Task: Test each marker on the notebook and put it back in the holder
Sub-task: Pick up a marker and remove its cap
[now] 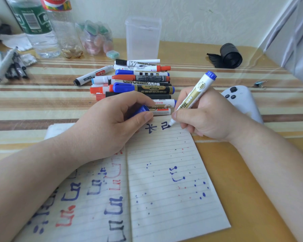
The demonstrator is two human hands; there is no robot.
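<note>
Blue-and-white plastic marker (192, 100) | gripped by our right hand (206, 116) fingers (177, 114), tip on lined paper notebook (164, 172), barrel slanting up-right | left hand (108, 126) pinches blue cap (141, 110) just left of tip | clear plastic holder (143, 37) well beyond both.

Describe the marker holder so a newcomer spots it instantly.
Start at the pile of markers in the middle of the striped table. Directly behind it, near the wall, stands the holder: an upright, clear rectangular plastic box. Unlike the round bottles to its left, it is flat-sided, unlabelled and looks empty.
</note>
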